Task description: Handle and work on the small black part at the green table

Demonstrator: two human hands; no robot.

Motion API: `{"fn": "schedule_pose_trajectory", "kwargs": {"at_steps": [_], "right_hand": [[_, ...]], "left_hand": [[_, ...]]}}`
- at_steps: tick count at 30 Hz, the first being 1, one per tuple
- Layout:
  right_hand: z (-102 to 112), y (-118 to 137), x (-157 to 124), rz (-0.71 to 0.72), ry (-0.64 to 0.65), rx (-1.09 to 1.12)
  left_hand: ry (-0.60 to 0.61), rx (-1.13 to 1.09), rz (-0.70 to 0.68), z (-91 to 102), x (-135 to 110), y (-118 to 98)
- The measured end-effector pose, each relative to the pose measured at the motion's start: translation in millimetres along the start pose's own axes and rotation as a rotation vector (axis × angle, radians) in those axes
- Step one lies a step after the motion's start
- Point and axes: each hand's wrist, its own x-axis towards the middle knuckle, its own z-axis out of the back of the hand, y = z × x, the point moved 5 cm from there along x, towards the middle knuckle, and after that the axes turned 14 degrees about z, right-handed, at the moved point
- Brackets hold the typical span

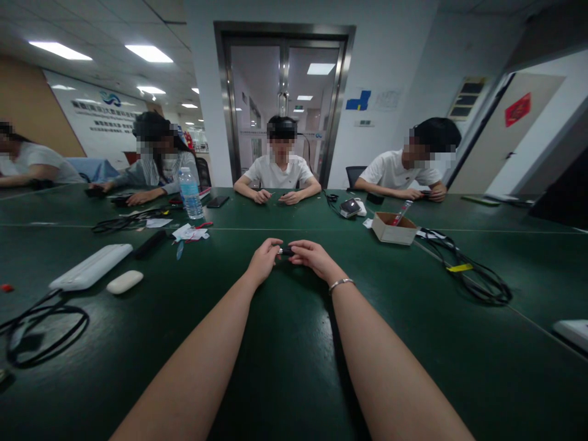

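Between my two hands, just above the green table, is a small dark object with a short silvery end. Its kind is too small to make out. My left hand has thumb and fingers closed at the silvery end on the left. The fingertips of my right hand pinch the black end on the right; a metal bracelet circles that wrist. Fingers cover part of the object at both ends.
Left lie a white power bank, a white oval case, black cables and a water bottle. To the right are a small cardboard box and coiled cable. Several people sit around the table, one person directly opposite.
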Motion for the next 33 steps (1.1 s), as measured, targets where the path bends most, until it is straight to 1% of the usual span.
{"fn": "schedule_pose_trajectory", "kwargs": {"at_steps": [12, 16, 21, 26, 33], "right_hand": [[-0.7, 0.3, -0.5, 0.005, -0.013, 0.006], [0.2, -0.7, -0.2, 0.008, -0.016, 0.009], [0.9, -2.3, 0.5, 0.010, -0.004, 0.010], [0.6, -1.1, 0.9, 0.017, -0.001, 0.003], [0.4, -0.7, 0.4, 0.010, -0.008, -0.007]], "left_hand": [[-0.014, 0.029, -0.024, -0.1, -1.0, -1.2], [-0.027, 0.017, -0.009, 0.5, 0.7, 1.2], [-0.004, 0.031, -0.011, -0.8, -0.9, -0.8], [0.033, 0.036, -0.044, -2.7, -3.3, -3.5], [0.001, 0.055, -0.041, -2.0, -5.9, -5.4]]}}
